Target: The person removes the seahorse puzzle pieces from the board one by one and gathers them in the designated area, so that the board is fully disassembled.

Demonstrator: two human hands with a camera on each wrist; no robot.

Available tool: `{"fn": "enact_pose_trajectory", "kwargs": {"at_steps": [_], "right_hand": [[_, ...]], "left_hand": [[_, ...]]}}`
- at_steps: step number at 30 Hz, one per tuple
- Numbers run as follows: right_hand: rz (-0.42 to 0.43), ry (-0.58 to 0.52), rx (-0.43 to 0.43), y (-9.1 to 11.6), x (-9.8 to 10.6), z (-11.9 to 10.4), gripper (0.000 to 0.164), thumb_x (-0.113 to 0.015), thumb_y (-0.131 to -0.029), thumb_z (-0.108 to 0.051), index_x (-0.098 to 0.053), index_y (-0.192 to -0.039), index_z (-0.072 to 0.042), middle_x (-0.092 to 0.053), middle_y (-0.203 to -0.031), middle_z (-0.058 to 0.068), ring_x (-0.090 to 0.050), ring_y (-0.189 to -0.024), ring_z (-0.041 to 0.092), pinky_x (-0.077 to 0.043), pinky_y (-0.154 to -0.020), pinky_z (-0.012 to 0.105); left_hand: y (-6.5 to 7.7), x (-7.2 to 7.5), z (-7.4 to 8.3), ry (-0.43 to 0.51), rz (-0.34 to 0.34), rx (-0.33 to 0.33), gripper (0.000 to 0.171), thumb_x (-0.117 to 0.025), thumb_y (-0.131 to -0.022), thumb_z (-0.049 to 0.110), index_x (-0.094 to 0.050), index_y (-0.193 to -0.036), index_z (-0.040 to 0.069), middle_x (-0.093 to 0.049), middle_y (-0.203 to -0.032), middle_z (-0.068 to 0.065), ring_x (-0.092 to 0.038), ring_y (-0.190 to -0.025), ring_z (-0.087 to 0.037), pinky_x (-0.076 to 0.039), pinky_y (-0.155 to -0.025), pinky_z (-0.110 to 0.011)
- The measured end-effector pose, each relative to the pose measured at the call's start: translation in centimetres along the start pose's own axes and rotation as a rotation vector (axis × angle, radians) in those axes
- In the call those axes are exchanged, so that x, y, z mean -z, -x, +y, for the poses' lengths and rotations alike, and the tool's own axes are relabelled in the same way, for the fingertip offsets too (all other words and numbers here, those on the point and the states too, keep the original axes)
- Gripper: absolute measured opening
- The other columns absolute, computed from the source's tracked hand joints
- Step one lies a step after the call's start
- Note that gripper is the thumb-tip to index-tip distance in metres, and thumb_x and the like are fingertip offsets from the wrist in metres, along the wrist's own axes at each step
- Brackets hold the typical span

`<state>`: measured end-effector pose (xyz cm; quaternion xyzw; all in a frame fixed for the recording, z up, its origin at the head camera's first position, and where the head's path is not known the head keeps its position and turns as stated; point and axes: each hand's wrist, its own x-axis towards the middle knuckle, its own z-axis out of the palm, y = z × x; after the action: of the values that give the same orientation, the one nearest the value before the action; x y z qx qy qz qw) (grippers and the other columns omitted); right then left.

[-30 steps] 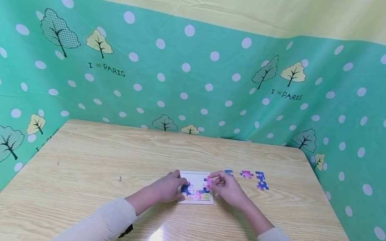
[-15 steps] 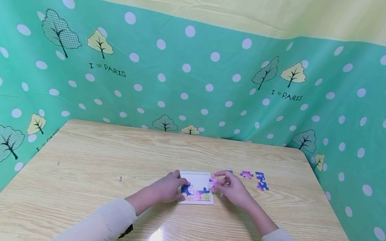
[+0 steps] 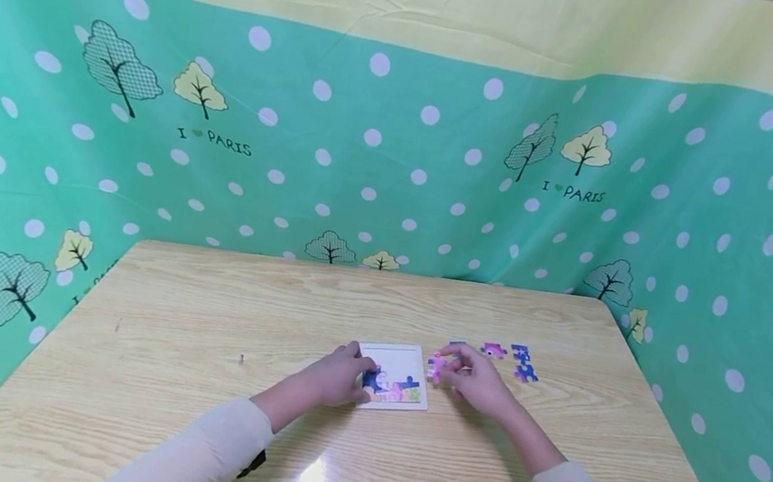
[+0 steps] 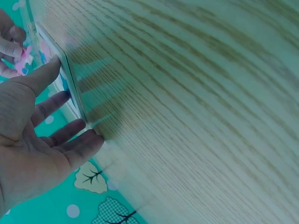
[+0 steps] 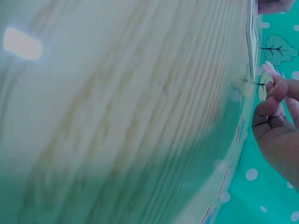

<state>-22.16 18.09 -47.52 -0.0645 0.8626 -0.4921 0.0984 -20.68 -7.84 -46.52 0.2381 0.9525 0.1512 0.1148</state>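
A pink puzzle piece (image 3: 437, 367) sits just right of centre and below the middle of the head view, pinched between the thumb and fingertips of the person's right hand (image 3: 474, 380). Directly to its left, apart from it, a white puzzle tray (image 3: 398, 358) lies flat; fitted pieces (image 3: 400, 393) in blue, pink and yellow-green fill its lower part and lower left, and the rest shows bare white. The left hand (image 3: 337, 374) is at the tray's left edge, its thumb and index finger touching it and its fingers loosely extended rather than clenched, as the left wrist view shows. Up and right of the right hand lie a loose pink piece (image 3: 493, 349) with a printed eye and, beside it, loose blue pieces (image 3: 527, 372); another blue piece (image 3: 458, 342) is partly hidden behind the right hand. Everything rests on a pale wood-grain table (image 3: 256, 296). Light sleeves (image 3: 202, 448) enter from the bottom of the frame. Across the top and sides hangs a green and yellow cloth (image 3: 366, 179) with white dots, trees and "I PARIS" lettering.
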Motion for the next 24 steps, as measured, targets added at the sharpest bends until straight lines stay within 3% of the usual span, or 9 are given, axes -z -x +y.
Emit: {"fn": "enact_pose_trajectory", "kwargs": {"at_steps": [24], "right_hand": [[0.049,0.067,-0.042,0.5,2.8,1.7,0.033,-0.061,-0.088,-0.008,-0.057,-0.12,-0.009,-0.056,-0.084,0.009,-0.053,-0.057,0.019,-0.045,-0.05,0.025]], "left_hand": [[-0.1,-0.3,-0.3,-0.005,-0.001,-0.01,0.049,-0.07,-0.083,0.032,-0.058,-0.125,0.011,-0.052,-0.11,-0.012,-0.051,-0.094,-0.02,-0.049,-0.085,-0.037]]}}
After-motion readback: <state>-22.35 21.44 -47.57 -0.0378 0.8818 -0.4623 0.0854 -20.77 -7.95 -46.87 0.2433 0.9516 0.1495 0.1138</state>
